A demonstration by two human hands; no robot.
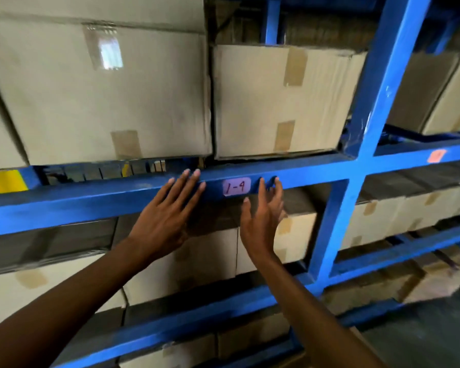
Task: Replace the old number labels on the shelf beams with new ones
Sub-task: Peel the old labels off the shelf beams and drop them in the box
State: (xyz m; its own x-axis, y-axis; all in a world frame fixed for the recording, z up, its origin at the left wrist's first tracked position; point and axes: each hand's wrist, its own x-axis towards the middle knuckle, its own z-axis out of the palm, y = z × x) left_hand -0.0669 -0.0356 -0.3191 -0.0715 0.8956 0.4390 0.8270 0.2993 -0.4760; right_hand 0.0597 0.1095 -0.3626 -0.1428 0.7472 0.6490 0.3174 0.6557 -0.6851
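Note:
A pale purple label (236,186) reading "1-4" is stuck on the front of a blue shelf beam (91,203). My left hand (168,216) lies flat against the beam just left of the label, fingers spread. My right hand (260,219) is open just right of and below the label, its fingertips near the beam and nothing in it. An orange-pink label (437,156) sits on the beam of the bay to the right. A yellow patch (6,181) shows on the beam at the far left.
Large taped cardboard boxes (104,96) stand on the shelf above the beam, and more boxes (202,258) fill the shelves below. A blue upright post (367,123) divides this bay from the right one. Grey floor (436,330) shows at the lower right.

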